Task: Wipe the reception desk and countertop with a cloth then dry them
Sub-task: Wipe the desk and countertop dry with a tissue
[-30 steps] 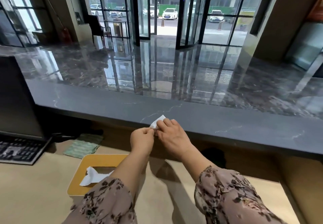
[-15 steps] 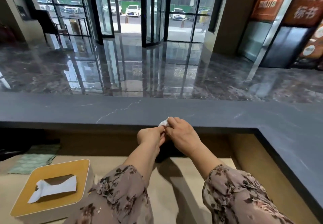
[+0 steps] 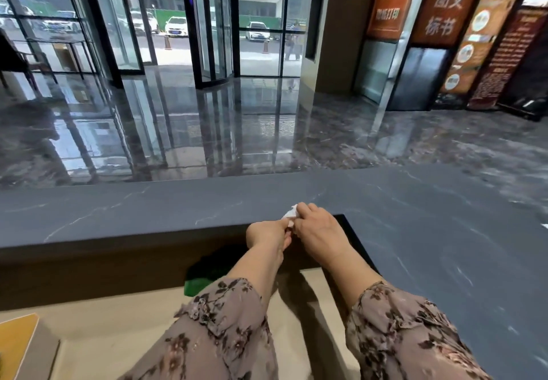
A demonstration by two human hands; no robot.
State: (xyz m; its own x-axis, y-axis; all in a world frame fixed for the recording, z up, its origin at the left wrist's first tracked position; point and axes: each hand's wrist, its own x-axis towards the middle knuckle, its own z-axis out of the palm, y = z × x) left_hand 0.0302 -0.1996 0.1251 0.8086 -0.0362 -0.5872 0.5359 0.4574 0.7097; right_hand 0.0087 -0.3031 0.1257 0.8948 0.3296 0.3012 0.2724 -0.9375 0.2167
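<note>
My left hand (image 3: 268,232) and my right hand (image 3: 318,231) are pressed together in front of the inner corner of the dark grey marble countertop (image 3: 148,210). Both pinch a small folded white tissue (image 3: 290,212), of which only a tip shows above my fingers. The hands hover over the edge of the counter's raised ledge. The countertop turns at this corner and runs toward me along the right side (image 3: 459,261). Below lies the beige reception desk surface (image 3: 112,335).
A green cloth (image 3: 198,286) lies on the lower desk under the ledge, partly behind my left sleeve. The yellow-topped tissue box (image 3: 17,344) sits at the bottom left corner. Beyond the counter are a glossy lobby floor, glass doors and orange sign panels.
The view has swung right, so the keyboard, monitor and most of the tissue box have left the frame. My hands stay together on the tissue, now at the counter's corner.
</note>
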